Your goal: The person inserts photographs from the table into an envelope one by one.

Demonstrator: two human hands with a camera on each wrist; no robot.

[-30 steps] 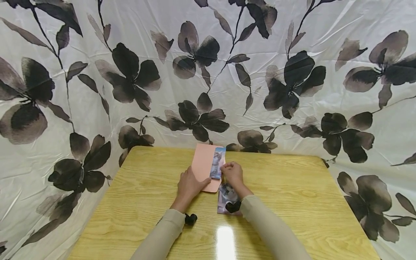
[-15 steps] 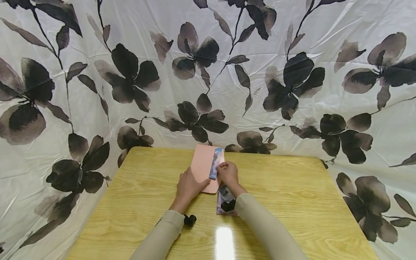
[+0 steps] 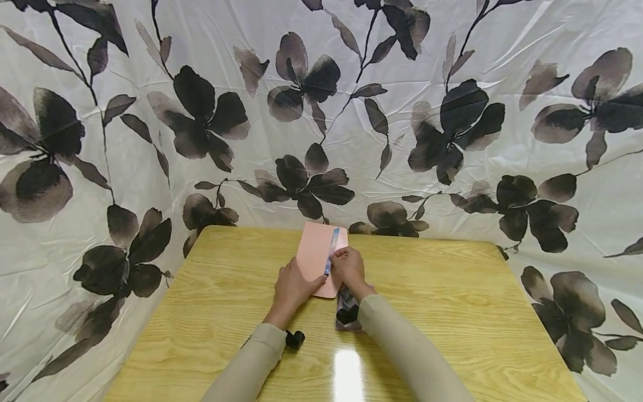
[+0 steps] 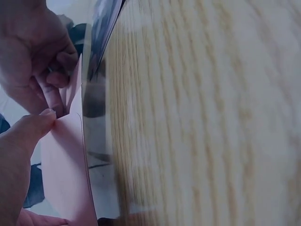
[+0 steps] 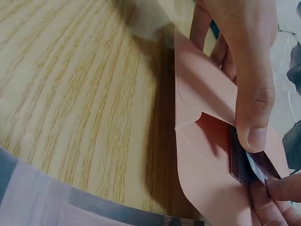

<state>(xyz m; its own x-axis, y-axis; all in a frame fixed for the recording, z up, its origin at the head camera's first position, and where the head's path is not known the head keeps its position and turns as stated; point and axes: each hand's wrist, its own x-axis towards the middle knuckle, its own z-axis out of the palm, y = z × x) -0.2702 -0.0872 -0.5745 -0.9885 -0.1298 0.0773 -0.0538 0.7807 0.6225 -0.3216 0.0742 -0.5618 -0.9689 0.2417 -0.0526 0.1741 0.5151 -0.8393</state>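
Note:
A pink envelope (image 3: 313, 248) lies tilted near the table's far edge, its flap open on the right. My left hand (image 3: 293, 285) holds it, the thumb pressing on the opening's edge in the left wrist view. A picture card (image 3: 335, 240) sits mostly inside; only a narrow blue strip shows. My right hand (image 3: 349, 267) pinches this card at the opening, and in the right wrist view the card's dark edge (image 5: 238, 160) stands in the pocket. Under my right wrist a glossy picture sheet (image 3: 346, 324) lies on the table, partly hidden by the arm.
The wooden table (image 3: 442, 312) extends around both arms. A floral-patterned cloth (image 3: 382, 139) hangs close behind its far edge and along the sides. Black wrist cameras (image 3: 295, 339) sit at both wrists, and a bright light reflection falls on the table's front.
The card has slid leftward into the envelope, so its cat picture has narrowed to a strip. My right hand has moved left with it; my left hand and the envelope stay in place.

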